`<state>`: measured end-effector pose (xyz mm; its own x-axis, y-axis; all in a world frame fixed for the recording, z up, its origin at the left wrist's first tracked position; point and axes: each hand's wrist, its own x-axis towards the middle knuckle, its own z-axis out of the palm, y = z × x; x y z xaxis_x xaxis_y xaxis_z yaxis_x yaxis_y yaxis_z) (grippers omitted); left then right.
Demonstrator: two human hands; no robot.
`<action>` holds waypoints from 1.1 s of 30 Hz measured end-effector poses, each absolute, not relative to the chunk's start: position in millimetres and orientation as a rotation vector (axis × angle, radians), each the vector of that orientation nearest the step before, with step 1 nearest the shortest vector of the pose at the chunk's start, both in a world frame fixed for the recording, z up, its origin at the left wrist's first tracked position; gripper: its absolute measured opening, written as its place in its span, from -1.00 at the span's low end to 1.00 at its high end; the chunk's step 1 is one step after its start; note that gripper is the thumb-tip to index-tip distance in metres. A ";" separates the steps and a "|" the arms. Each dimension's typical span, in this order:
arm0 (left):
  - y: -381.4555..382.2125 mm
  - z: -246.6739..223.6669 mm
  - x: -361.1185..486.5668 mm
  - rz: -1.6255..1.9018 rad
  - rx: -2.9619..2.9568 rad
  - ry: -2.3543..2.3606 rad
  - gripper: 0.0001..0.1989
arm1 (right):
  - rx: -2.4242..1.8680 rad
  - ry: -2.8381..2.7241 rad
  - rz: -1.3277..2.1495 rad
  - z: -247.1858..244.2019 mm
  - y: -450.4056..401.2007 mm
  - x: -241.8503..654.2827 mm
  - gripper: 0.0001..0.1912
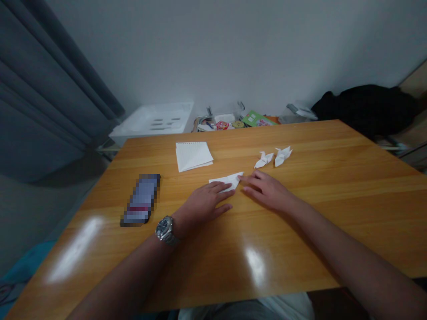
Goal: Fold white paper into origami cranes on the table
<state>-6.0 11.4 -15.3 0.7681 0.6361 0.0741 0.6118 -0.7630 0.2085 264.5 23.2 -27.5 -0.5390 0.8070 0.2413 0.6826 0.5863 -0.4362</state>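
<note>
A folded piece of white paper [235, 178] lies flat on the wooden table [300, 231], its pointed end toward the right. My left hand [207, 202], with a metal watch [166, 229] on the wrist, rests over its left part with fingers stretched out, hiding some of it. At the paper's right end, my right hand [265, 189] touches it with a fingertip, the other fingers loosely bent and apart. Just beyond the right hand stand two folded paper cranes [263, 159] side by side.
A stack of white paper sheets [193, 156] lies toward the back left. Nearer on the left is a blurred phone [140, 200]. Behind the table are a white plastic tray [160, 119], a green booklet [256, 119] among small items, and a black cloth [367, 106].
</note>
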 end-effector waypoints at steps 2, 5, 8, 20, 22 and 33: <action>11.0 -15.7 -5.4 0.215 2.786 0.998 -0.49 | -1.159 -2.488 0.396 -25.2 21.5 266.3 -0.53; 10.6 -15.2 -4.6 0.226 2.781 0.999 -0.49 | -1.152 -2.574 0.359 -22.8 20.3 266.3 -0.50; 10.1 -13.7 -3.9 0.242 2.779 0.989 -0.50 | -1.149 -2.673 0.279 -20.3 19.0 264.3 -0.50; 10.5 -12.9 -1.8 0.230 2.803 0.994 -0.49 | -1.213 -2.765 0.109 -16.9 14.8 261.3 -0.53; 10.2 -12.0 -1.6 0.232 2.812 0.980 -0.50 | -1.208 -2.779 0.085 -16.5 14.5 261.2 -0.53; 10.8 -13.8 -2.0 0.235 2.807 0.984 -0.47 | -1.152 -2.838 0.006 -17.1 14.2 263.3 -0.48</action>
